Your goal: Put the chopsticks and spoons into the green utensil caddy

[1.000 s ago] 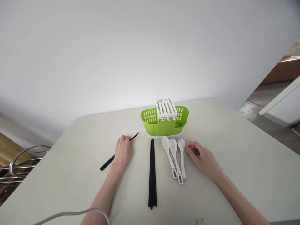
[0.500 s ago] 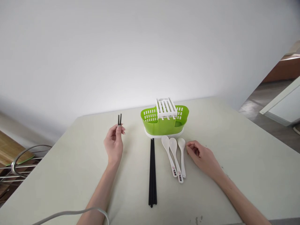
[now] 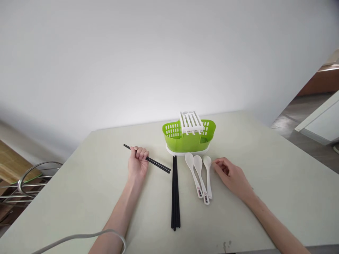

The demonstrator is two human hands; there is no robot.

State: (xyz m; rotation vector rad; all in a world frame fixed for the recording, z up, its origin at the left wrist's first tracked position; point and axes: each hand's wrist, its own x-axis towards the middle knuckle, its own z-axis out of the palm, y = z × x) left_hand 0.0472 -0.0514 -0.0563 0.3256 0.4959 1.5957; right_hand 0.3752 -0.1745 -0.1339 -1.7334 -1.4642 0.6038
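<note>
My left hand (image 3: 138,164) is closed around a pair of black chopsticks (image 3: 159,165), which slant down to the right over the table. Their right ends come close to a bundle of black chopsticks (image 3: 175,194) lying lengthwise on the tabletop. Three white spoons (image 3: 198,176) lie to the right of that bundle, bowls pointing away from me. Beside the rightmost spoon rests my right hand (image 3: 230,176), fingers curled in; whether anything is inside them is hidden. Behind the spoons stands a green basket (image 3: 182,144) with a white slatted rack (image 3: 191,122) across its top.
The pale table (image 3: 90,197) meets a white wall (image 3: 148,63) at the back. A grey cable (image 3: 79,235) crosses over my left forearm. At the left edge are a metal wire rack (image 3: 21,183) and a wooden board (image 3: 16,164).
The chopsticks in my left hand have swung from upright to a slant, and that hand has moved slightly right and turned. My right hand stays beside the spoons.
</note>
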